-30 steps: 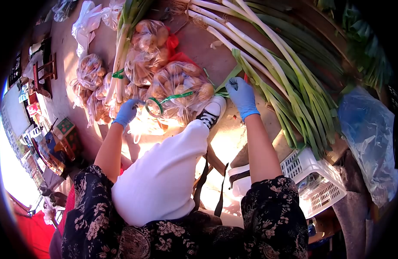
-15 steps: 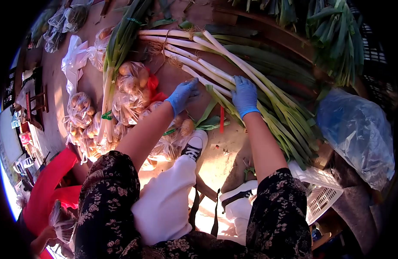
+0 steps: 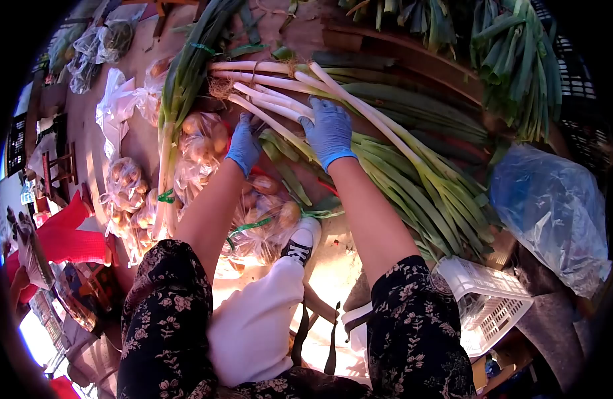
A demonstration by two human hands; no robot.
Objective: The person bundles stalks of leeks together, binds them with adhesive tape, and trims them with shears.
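Long leeks (image 3: 280, 100) with white stalks lie fanned out on the ground, their roots to the left and green leaves to the lower right. My left hand (image 3: 245, 143), in a blue glove, is beside the lowest white stalk near the root end; its fingertips are partly hidden. My right hand (image 3: 330, 130), also gloved in blue, is wrapped over the white stalks of the nearer leeks. A roll of green tape (image 3: 243, 229) lies on a clear bag of round produce (image 3: 270, 211) below my left hand.
A tied leek bundle (image 3: 167, 153) lies left, among bagged produce (image 3: 125, 176). At right are a white crate (image 3: 492, 299) and a blue plastic bag (image 3: 549, 206). More leeks (image 3: 519, 66) lie upper right. Another person's red sleeve (image 3: 70, 233) shows left.
My left hand has moved left and up to the leeks. My right hand has first gone up, then left along the stalks. The nearer leeks have shifted left.
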